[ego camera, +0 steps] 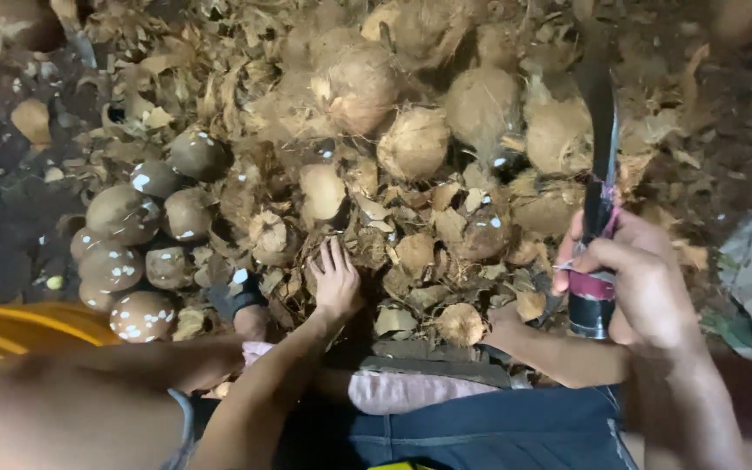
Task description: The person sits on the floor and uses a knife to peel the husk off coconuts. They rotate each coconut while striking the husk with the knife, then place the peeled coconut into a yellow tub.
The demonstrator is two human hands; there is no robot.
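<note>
Dark shorts (498, 431) at 6 o'clock, nearest. Right hand (641, 283) at 4 o'clock, grip closed around the handle of a long knife (600, 148), blade pointing up to 1 o'clock. Left hand (337, 278) at center, fingers spread flat on husk scraps (411, 235), holding nothing. Smooth brown shelled coconuts (128, 252) clustered at 9 o'clock. Farther off, husked fibrous coconuts (415, 139) piled at 12 o'clock.
</note>
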